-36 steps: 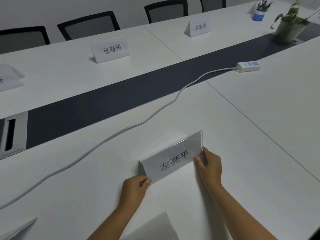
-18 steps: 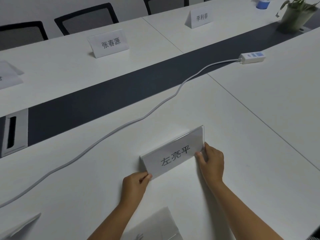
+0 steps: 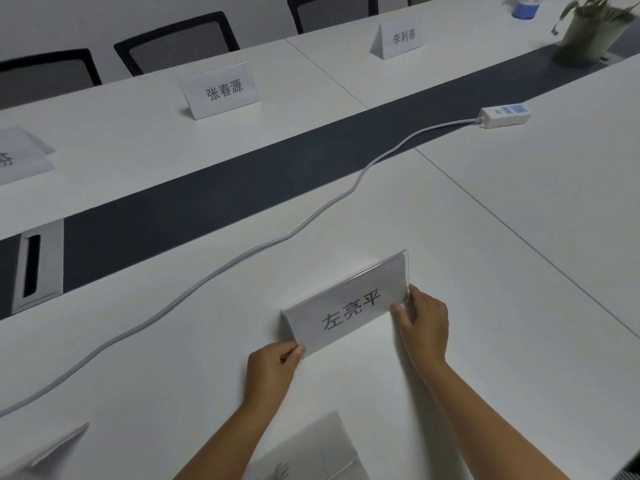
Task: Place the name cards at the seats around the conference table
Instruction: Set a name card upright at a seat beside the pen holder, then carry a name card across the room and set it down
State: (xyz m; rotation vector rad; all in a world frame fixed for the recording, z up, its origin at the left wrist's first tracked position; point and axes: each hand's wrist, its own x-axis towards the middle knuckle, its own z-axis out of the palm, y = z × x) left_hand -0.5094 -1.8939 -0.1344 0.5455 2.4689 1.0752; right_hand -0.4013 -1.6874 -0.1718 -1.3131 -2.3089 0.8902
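Note:
A clear tent-shaped name card (image 3: 349, 308) with black characters stands on the near side of the white conference table (image 3: 502, 237). My left hand (image 3: 272, 370) pinches its lower left corner. My right hand (image 3: 422, 323) grips its right end. Two more name cards (image 3: 221, 90) (image 3: 401, 38) stand on the far side in front of black chairs, and a third (image 3: 20, 157) is cut off at the left edge. Another card (image 3: 311, 452) lies near the bottom edge between my forearms, and one more (image 3: 45, 452) sits at the bottom left.
A white cable (image 3: 221, 268) runs across the table from the left edge to a power strip (image 3: 505, 114). A dark strip (image 3: 207, 199) with a metal cable box (image 3: 38, 265) runs down the table's middle. A potted plant (image 3: 592, 29) and a blue cup (image 3: 524, 5) stand at the far right.
Both hands keep hold of the card, which has barely shifted on the table. The view has tipped slightly downward.

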